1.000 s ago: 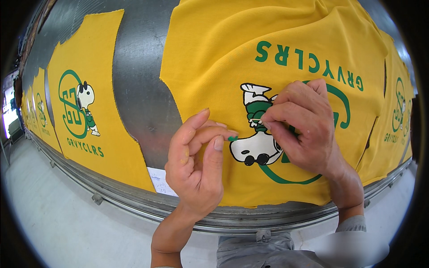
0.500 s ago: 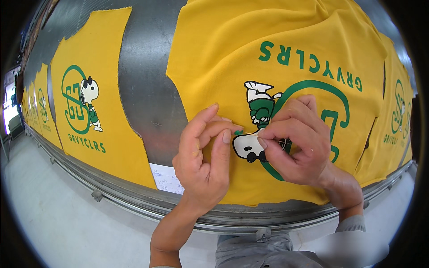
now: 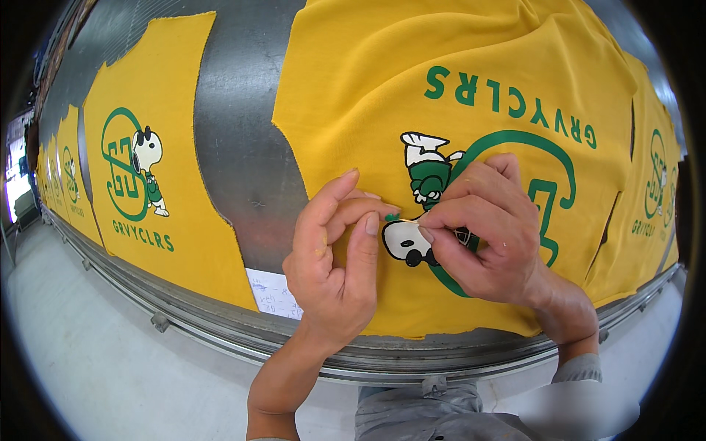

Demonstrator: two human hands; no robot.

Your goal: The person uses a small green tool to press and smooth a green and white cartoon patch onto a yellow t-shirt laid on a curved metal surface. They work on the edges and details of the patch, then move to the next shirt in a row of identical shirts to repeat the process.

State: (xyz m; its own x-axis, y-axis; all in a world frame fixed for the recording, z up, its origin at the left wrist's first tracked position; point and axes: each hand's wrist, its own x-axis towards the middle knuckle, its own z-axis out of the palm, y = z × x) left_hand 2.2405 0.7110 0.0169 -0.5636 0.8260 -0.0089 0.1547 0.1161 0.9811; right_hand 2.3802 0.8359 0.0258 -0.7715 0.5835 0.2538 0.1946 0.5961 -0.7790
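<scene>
A yellow cut fabric panel (image 3: 353, 110) lies wrinkled under both hands. It bears a green emblem and a white cartoon dog (image 3: 401, 237) in a green top, upside down from here. My right hand (image 3: 489, 231) pinches a thin pale stick (image 3: 409, 220) between thumb and forefinger, just above the dog's head. The stick's tip reaches a small green dab (image 3: 392, 217) on a fingertip of my left hand (image 3: 338, 257). That hand is raised palm inward beside the print, its fingers loosely bent and apart, gripping nothing. Part of the dog's head is hidden behind my right hand.
Another printed yellow panel (image 3: 158, 81) lies to the left, with several more beyond it. One more panel (image 3: 654, 154) is at the right. A handwritten paper (image 3: 273, 294) lies by the near edge of the dark table (image 3: 246, 95). A metal rail (image 3: 213, 345) runs along that edge.
My right hand has shifted very slightly left and up with the stick. My left hand stays almost where it was, and the fabric has hardly moved.
</scene>
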